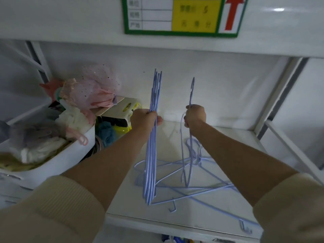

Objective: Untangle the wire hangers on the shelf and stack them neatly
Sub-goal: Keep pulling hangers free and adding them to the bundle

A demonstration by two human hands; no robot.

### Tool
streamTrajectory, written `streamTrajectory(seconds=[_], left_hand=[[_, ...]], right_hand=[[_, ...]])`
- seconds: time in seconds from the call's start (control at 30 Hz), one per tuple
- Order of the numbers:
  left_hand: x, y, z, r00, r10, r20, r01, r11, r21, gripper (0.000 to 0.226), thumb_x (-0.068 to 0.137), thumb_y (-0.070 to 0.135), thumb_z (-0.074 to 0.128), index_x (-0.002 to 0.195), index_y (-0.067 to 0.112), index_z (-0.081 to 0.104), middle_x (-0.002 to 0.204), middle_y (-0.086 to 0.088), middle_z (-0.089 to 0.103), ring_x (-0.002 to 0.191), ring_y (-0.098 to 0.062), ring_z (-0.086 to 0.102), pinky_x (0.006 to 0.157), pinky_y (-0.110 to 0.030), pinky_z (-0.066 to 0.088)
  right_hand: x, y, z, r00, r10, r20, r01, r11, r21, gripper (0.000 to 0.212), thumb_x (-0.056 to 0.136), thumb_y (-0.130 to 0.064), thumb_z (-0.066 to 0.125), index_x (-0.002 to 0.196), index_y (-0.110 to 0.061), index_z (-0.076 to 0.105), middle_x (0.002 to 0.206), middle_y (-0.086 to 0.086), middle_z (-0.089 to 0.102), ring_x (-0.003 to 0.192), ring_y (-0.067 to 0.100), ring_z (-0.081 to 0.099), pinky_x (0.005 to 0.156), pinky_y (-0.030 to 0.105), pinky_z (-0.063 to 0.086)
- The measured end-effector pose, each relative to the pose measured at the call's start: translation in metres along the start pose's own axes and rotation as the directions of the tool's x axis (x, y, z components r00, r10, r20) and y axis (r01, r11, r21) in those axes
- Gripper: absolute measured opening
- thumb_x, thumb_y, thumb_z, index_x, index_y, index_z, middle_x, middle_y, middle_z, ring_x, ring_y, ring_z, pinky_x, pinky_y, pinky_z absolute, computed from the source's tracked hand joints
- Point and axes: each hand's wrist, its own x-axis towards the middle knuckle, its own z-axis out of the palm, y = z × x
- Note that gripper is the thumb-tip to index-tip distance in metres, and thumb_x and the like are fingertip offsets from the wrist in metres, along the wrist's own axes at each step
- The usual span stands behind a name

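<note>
My left hand is closed around a bundle of several light-blue wire hangers, held upright and edge-on above the white shelf. My right hand grips one more blue hanger, also upright, its hook pointing up and its lower part hanging down to the shelf. Below both hands, a loose tangle of blue hangers lies flat on the shelf, with one hook poking over the front edge.
A white bin full of cloth, plastic bags and pink tulle stands at the left. Behind it sit a white box and a blue pom. A shelf board with a green-framed label runs overhead. A metal upright stands at the right.
</note>
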Motion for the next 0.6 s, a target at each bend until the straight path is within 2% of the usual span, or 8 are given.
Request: streamTrajectory(seconds=[0.07,0.13,0.23,0.3,0.37,0.43,0.53,0.6], left_hand=[[-0.006,0.014,0.013,0.999,-0.034,0.001,0.034,0.998,-0.052,0.034,0.087,0.01,0.058,0.054,0.009,0.064,0.042,0.001,0.063,0.047,-0.016,0.06,0.054,-0.022,0.048],[-0.012,0.022,0.024,0.998,-0.04,-0.038,0.039,0.999,-0.023,0.019,0.083,0.015,0.062,0.066,0.008,0.07,0.06,-0.008,0.067,0.06,-0.026,0.063,0.06,-0.027,0.049],[-0.017,0.027,0.035,0.998,-0.044,-0.04,0.044,0.999,0.0,0.021,0.078,0.021,0.063,0.063,0.009,0.068,0.078,-0.022,0.072,0.082,-0.038,0.072,0.075,-0.041,0.059],[-0.02,0.027,0.038,0.998,-0.057,-0.001,0.057,0.998,0.024,0.022,0.078,0.024,0.062,0.062,0.009,0.066,0.079,-0.023,0.072,0.092,-0.041,0.071,0.078,-0.04,0.058],[-0.023,0.029,0.042,0.999,-0.046,0.024,0.046,0.999,-0.008,0.019,0.068,0.027,0.062,0.062,0.01,0.067,0.088,-0.028,0.073,0.092,-0.042,0.071,0.084,-0.048,0.059],[-0.025,0.027,0.045,0.999,-0.02,0.028,0.02,1.0,-0.013,0.017,0.068,0.024,0.061,0.055,0.015,0.063,0.084,-0.027,0.073,0.084,-0.04,0.072,0.083,-0.052,0.059],[-0.028,0.024,0.047,0.999,0.025,0.023,-0.026,0.999,0.04,0.023,0.078,0.022,0.06,0.058,0.011,0.064,0.083,-0.026,0.073,0.081,-0.04,0.071,0.081,-0.05,0.059],[-0.03,0.024,0.048,0.999,0.029,0.017,-0.03,0.997,0.064,0.025,0.079,0.024,0.059,0.059,0.01,0.064,0.08,-0.025,0.072,0.075,-0.037,0.068,0.076,-0.045,0.058]], right_hand=[[-0.018,-0.009,0.005,0.998,0.021,0.055,-0.029,0.989,0.145,0.029,0.09,-0.003,0.04,0.078,-0.01,0.065,0.071,0.016,0.066,0.068,0.033,0.066,0.071,0.044,0.06],[-0.034,-0.011,0.013,0.995,0.021,0.093,-0.039,0.98,0.198,0.03,0.088,-0.004,0.045,0.063,-0.017,0.057,0.081,0.021,0.071,0.079,0.038,0.071,0.077,0.048,0.06],[-0.04,-0.012,0.021,0.996,0.014,0.088,-0.029,0.986,0.164,0.025,0.085,-0.009,0.049,0.062,-0.013,0.057,0.085,0.021,0.067,0.078,0.034,0.065,0.078,0.043,0.058],[-0.042,-0.013,0.022,0.994,0.037,0.104,-0.056,0.983,0.178,0.019,0.084,-0.011,0.048,0.068,-0.009,0.059,0.082,0.02,0.06,0.078,0.031,0.058,0.072,0.04,0.05],[-0.043,-0.01,0.02,0.992,0.06,0.115,-0.081,0.978,0.192,0.017,0.081,-0.009,0.049,0.078,-0.001,0.064,0.086,0.022,0.063,0.08,0.034,0.062,0.071,0.04,0.052],[-0.043,-0.008,0.014,0.991,0.067,0.116,-0.091,0.973,0.21,0.023,0.08,-0.009,0.05,0.088,0.003,0.068,0.093,0.024,0.07,0.086,0.039,0.069,0.077,0.047,0.06],[-0.045,-0.01,0.004,0.993,0.047,0.105,-0.068,0.976,0.205,0.016,0.084,-0.012,0.055,0.073,-0.004,0.065,0.086,0.022,0.071,0.079,0.037,0.071,0.076,0.051,0.06],[-0.043,-0.011,-0.001,0.998,-0.012,0.068,0.003,0.993,0.122,0.028,0.086,-0.011,0.055,0.058,-0.01,0.054,0.075,0.019,0.066,0.074,0.037,0.069,0.076,0.051,0.06]])
